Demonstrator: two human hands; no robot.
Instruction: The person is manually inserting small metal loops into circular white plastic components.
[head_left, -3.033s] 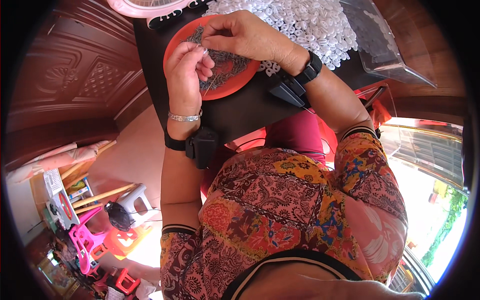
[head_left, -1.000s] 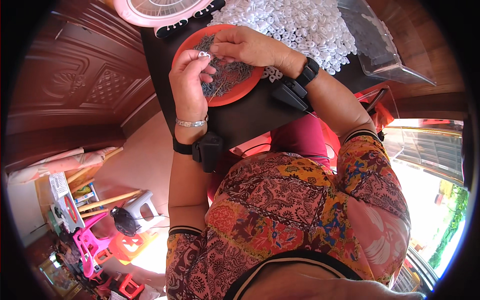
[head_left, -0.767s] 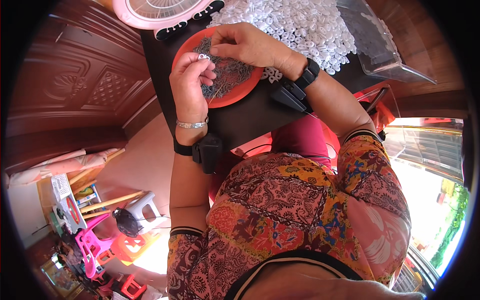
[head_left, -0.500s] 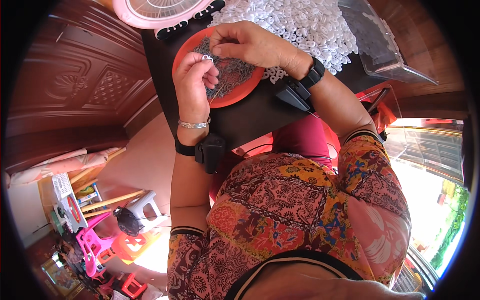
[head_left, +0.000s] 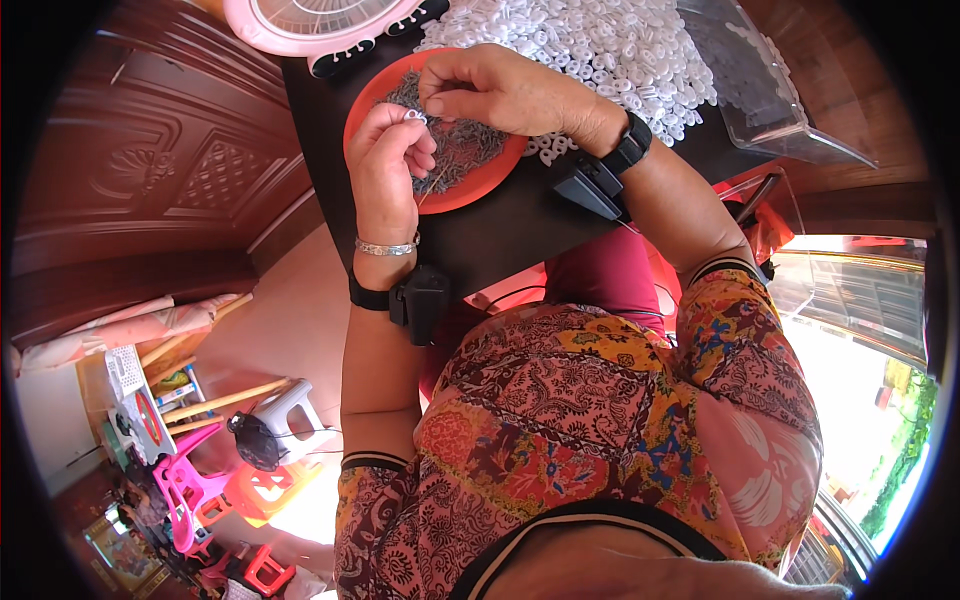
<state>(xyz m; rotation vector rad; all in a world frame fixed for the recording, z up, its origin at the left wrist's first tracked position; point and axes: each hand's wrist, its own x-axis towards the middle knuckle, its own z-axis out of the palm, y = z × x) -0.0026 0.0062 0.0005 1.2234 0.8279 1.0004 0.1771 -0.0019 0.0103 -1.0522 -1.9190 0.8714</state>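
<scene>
Left hand (head_left: 385,160) is raised over the near edge of the red plate (head_left: 470,195), fingertips pinching a small white ring (head_left: 413,117). Right hand (head_left: 500,90) sits just beyond it over the plate, thumb and forefinger closed on what looks like a thin dark pin (head_left: 432,100) aimed at the ring; too small to be sure. Both hands grasping, neither released.

Change over the last second: the left hand now carries the ring at its fingertips and has lifted a little off the dark pins (head_left: 465,150) heaped on the plate, turning toward the right hand. The right hand has stayed almost in place. The two fingertips are now nearly touching, so the ring and pin look about to be joined; one piece is in hand, the rest not yet worked.

Against the frame three seconds back: the left hand lay lower and flatter on the plate, fingers among the pins, no ring showing. The camera has also tipped, so the pink fan (head_left: 315,20) shows more at the top edge.

White pile (head_left: 620,50) lies on the dark tabletop (head_left: 500,240) behind the plate, clear bin (head_left: 760,80) to its right. Black straps on both wrists.
</scene>
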